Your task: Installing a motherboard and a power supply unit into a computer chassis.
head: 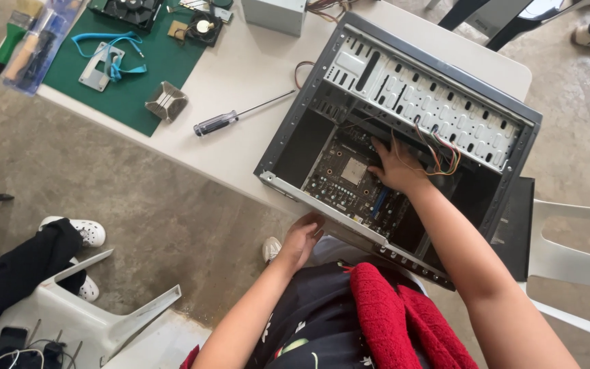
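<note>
At the bottom of the frame the person's lap shows a dark patterned garment and a red knitted cloth (404,321). Just above it, the left hand (302,239) curls its fingers against the near lower edge of the open grey sheet-metal computer case (438,89), steadying it from outside; whether the fingers fully clamp the rim cannot be told.

The case lies on its side in the centre-right of the frame, on the near edge of the pale rectangular table (254,75) and overhanging it toward the lap. Inside, the right hand (397,167) rests with fingers spread apart on the dark green motherboard (349,181), beside a bundle of coloured wires (445,154).

The case looks stiff and fairly heavy, with thin, possibly sharp edges; its folded rims seem the safest hold. The board looks rigid but fragile, best taken by its edges rather than its components.

Farther off, centre-left, a screwdriver with a black and clear handle (223,121) lies on the table. In the upper left a green mat (138,82) carries a ribbed metal heatsink (166,101), a blue wrist strap (114,58) and a black fan (131,8). A pack of brushes (32,37) overhangs the table corner. At lower left, another person's white shoes (83,232) stand beside a white plastic chair (83,314).
</note>
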